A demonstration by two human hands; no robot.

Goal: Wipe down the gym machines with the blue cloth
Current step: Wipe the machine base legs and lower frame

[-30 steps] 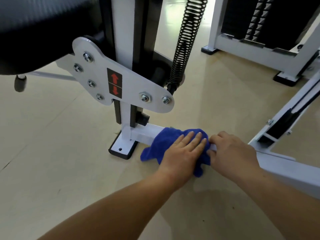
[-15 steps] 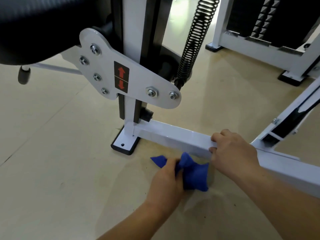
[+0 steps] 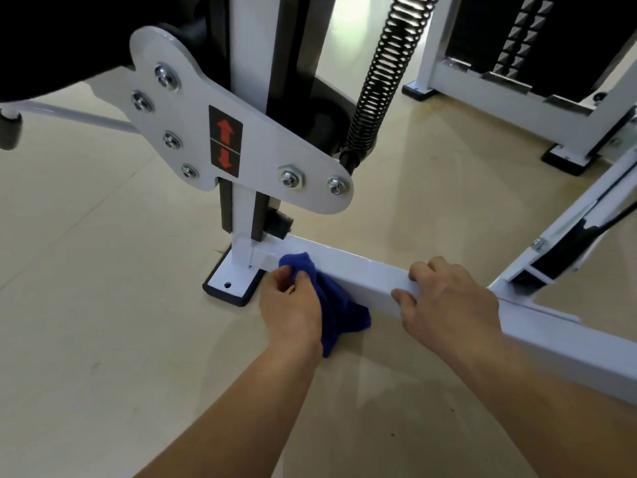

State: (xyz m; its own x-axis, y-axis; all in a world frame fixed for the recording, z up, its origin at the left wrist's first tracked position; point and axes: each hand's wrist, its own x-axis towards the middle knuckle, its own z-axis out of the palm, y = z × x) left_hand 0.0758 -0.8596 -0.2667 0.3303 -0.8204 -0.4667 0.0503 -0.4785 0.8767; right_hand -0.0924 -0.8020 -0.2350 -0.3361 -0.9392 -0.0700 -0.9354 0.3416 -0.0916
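Against the bar (image 3: 362,270), seemingly, left hand (image 3: 293,308) grips cloth (image 3: 341,315).

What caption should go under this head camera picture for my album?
Left hand holds a blue cloth against the white floor bar; right hand grips the bar.

The left hand (image 3: 293,310) presses the blue cloth (image 3: 336,305) against the white base bar (image 3: 362,270), which the right hand (image 3: 448,301) grips.

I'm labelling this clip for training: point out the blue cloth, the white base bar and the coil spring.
blue cloth (image 3: 339,305), head view, middle of the bunched fabric.
white base bar (image 3: 362,264), head view, bare top face.
coil spring (image 3: 382,77), head view, mid-length coils.
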